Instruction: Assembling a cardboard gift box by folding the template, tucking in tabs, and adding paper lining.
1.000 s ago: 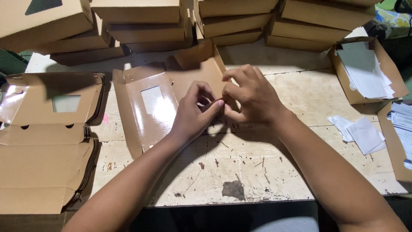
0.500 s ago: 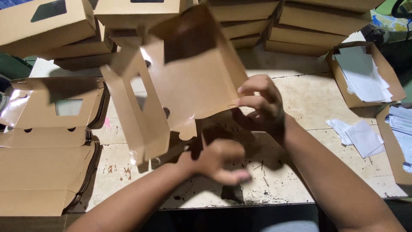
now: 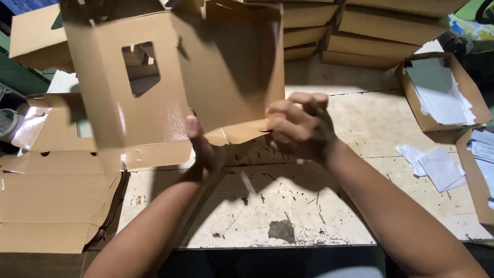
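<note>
The person holds a brown cardboard box blank (image 3: 175,87) raised above the worn, paint-flecked table (image 3: 309,206), its panels part-folded and a square window cut through the left panel; the left hand (image 3: 203,149) is pressed up against the lower edge from beneath, thumb upright on the glossy face, so it grasps the card lightly rather than clenching; the right hand (image 3: 298,126) is curled around the bottom right corner, fingers bunched over a small flap (image 3: 242,135), gripping it.

Judged from its look, the blank is light and thin; stiff across each panel but ready to bend at the scored creases; the glossy coated side seems slippery, so a pinch at an edge or flap would hold better than a flat palm; the strip around the window looks the weakest part and the likeliest to buckle.

To the left lies a pile of flat blanks (image 3: 51,201); behind stand stacked folded boxes (image 3: 391,36); at the right, 1 open box (image 3: 437,92) holds white sheets, and loose white paper (image 3: 435,167) lies on the table nearby.
</note>
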